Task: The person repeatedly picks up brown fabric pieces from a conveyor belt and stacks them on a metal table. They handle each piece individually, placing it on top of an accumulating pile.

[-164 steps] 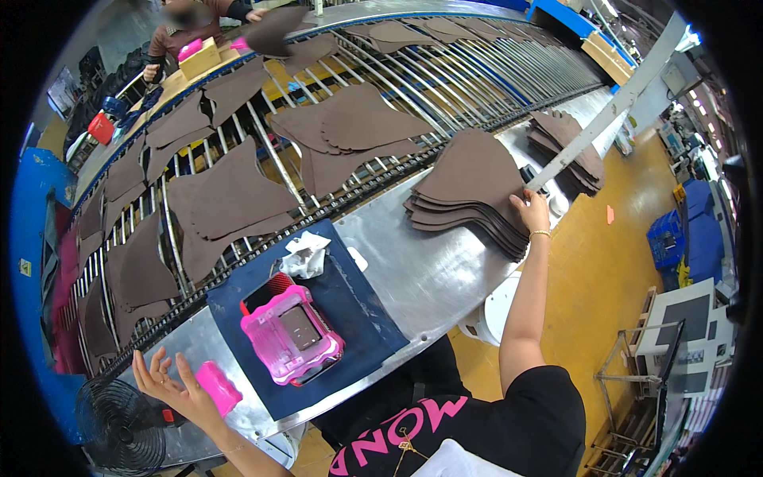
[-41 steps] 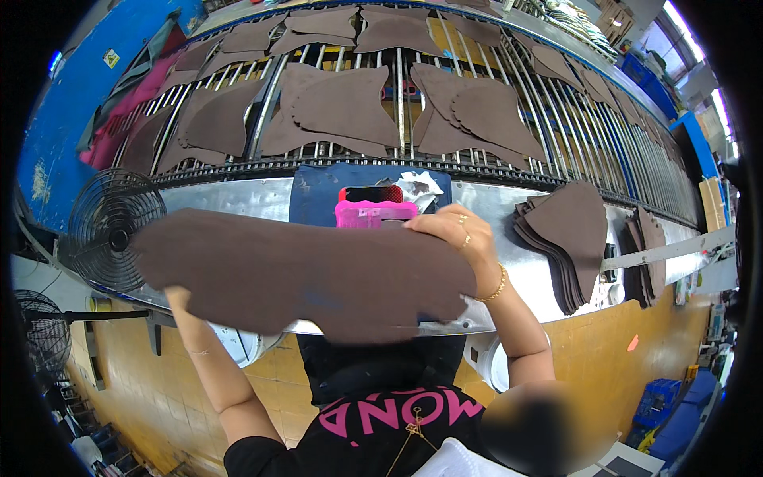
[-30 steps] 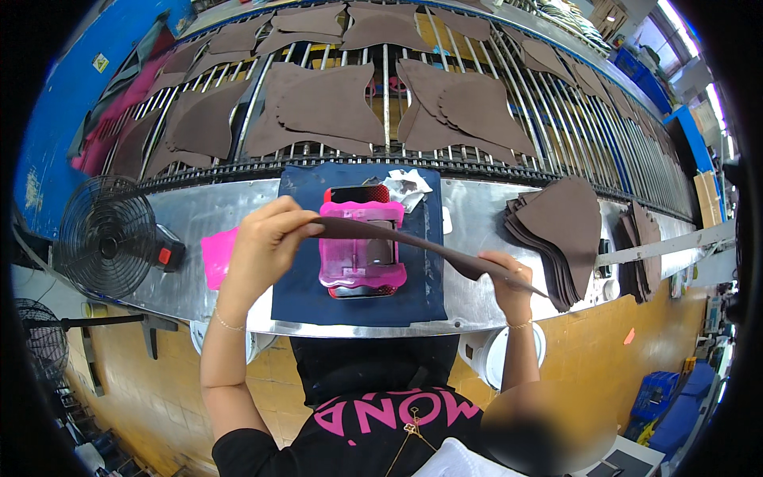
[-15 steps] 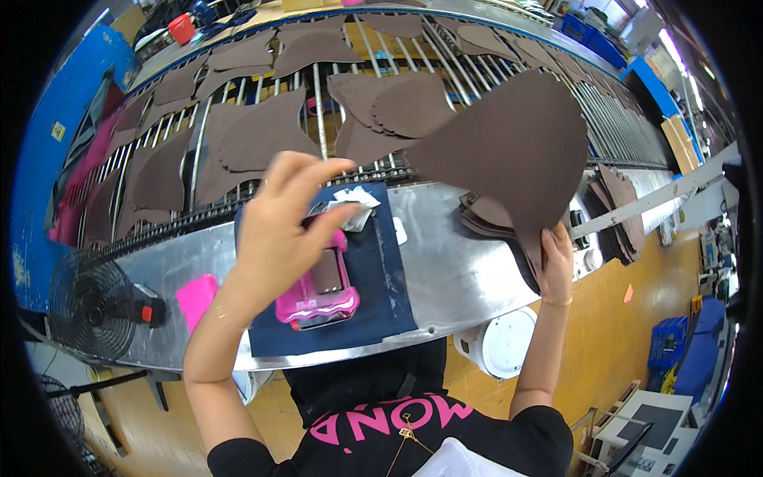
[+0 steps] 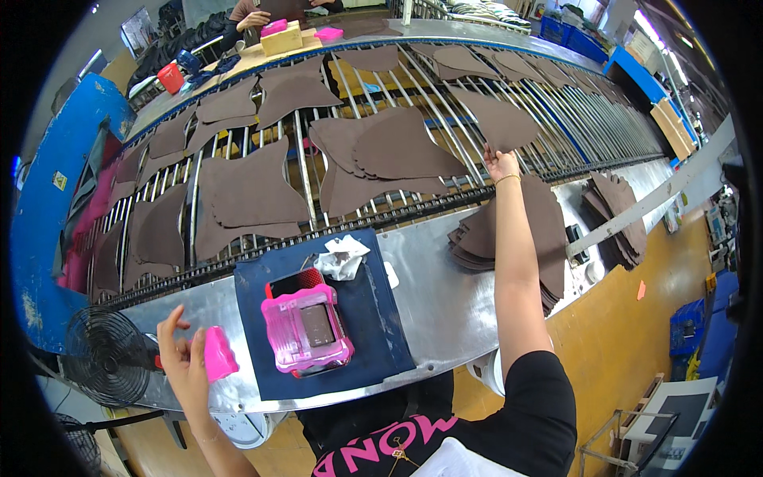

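My right hand point(image 5: 502, 165) reaches over the conveyor, fingers closed on the narrow end of a brown flat cut piece point(image 5: 502, 119) that lies over the metal bars. My left hand point(image 5: 184, 358) hovers above the left of the metal table, empty, fingers apart. Close beside it is a bright pink object point(image 5: 220, 354) with a wavy edge. Between my arms, a pink tray point(image 5: 278, 338) with a brown block in it sits on a dark blue mat point(image 5: 377, 350). Stacked brown cut pieces point(image 5: 548, 222) lie by my right forearm, which partly hides them.
Several brown pieces point(image 5: 258, 179) lie overlapped along the conveyor. A black fan point(image 5: 103, 354) stands at the table's left end; crumpled white paper point(image 5: 343, 258) lies on the mat. A white metal bar point(image 5: 652, 199) slants across at right. Another person's hand point(image 5: 254, 20) shows beyond the conveyor.
My right hand has carried the brown piece from over the table forward onto the conveyor. My left hand has drawn back and down to the left, away from the pink tray.
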A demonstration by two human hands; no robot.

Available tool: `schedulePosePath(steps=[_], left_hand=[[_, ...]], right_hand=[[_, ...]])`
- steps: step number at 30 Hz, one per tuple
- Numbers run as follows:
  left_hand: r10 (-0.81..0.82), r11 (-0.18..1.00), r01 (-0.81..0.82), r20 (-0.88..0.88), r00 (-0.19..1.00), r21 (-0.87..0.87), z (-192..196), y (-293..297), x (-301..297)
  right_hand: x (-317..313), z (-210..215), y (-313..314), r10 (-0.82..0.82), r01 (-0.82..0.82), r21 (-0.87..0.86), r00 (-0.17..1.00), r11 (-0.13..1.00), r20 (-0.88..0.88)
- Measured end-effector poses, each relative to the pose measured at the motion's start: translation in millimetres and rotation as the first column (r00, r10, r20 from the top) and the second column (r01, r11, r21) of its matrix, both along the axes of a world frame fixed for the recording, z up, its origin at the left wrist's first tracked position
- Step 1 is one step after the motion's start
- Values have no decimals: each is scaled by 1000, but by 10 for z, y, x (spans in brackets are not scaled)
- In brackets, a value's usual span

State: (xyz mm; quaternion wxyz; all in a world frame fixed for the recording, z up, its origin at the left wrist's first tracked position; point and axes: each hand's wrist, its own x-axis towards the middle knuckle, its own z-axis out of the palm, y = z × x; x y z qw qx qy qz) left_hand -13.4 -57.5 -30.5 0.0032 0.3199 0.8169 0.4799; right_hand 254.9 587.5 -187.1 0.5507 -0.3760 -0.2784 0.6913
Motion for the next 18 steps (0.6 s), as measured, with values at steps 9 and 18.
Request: schedulePosePath(steps=[9,18], left_hand=[[69,998,-69,36,997,9,-28,-224,-67],[-33,999,34,28,999,-4,-184,29,-59]], right_hand=[[0,-13,150,-391,357,161,854,920,342],[1568,586,-1226,-630,-129,692,322,710,707]])
